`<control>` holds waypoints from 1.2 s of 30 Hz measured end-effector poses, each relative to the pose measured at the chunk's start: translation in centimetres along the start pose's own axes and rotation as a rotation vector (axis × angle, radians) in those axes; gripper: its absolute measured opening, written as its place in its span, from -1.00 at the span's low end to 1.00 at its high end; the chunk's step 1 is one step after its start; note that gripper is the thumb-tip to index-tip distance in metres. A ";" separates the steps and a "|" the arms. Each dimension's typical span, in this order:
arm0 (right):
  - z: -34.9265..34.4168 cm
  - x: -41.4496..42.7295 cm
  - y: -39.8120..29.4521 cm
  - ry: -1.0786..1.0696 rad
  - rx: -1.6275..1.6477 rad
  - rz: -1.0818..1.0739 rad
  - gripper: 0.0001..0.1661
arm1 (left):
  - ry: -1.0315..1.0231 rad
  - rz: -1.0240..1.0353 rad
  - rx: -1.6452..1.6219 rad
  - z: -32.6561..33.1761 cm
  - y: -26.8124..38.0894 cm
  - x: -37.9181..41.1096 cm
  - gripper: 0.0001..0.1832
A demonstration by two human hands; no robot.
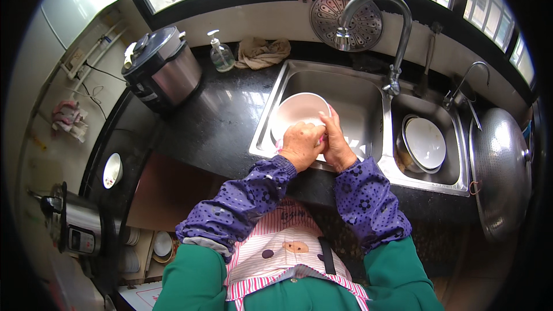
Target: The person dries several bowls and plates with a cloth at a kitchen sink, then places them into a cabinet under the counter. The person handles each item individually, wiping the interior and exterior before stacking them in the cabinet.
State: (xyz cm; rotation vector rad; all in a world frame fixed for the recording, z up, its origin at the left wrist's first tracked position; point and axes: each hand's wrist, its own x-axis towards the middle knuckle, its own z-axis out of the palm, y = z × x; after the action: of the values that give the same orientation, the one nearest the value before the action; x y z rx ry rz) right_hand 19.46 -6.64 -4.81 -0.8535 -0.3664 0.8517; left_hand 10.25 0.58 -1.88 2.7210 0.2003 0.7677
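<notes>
A large white bowl (300,110) is tilted over the left basin of the stainless steel double sink (276,69). My right hand (338,140) grips its right rim, with the fingers on the outside. At the bowl's near side, my left hand (303,143) is curled with its knuckles up, close against my right hand. Bits of pink and white cloth (279,144) show beside and under my left hand, which seems closed on it; most of the cloth is hidden. Both forearms wear purple patterned sleeve covers.
A chrome faucet (406,30) arches over the sink. Stacked dishes (425,142) lie in the right basin, with a large metal lid (499,172) beside it. On the left are a pressure cooker (166,73), a soap pump bottle (222,56), a crumpled cloth (261,53) and a small bowl (112,170).
</notes>
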 end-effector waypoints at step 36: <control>0.8 -0.3 -2.1 -0.004 -0.138 0.025 -0.18 | -0.145 0.102 0.500 -2.4 -5.7 2.5 -0.78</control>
State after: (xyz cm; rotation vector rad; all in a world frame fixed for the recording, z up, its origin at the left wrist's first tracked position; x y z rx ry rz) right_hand 19.82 -7.24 -2.61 -0.9862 -0.4219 0.8587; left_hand 10.83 7.07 -0.61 3.2671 0.2500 0.6045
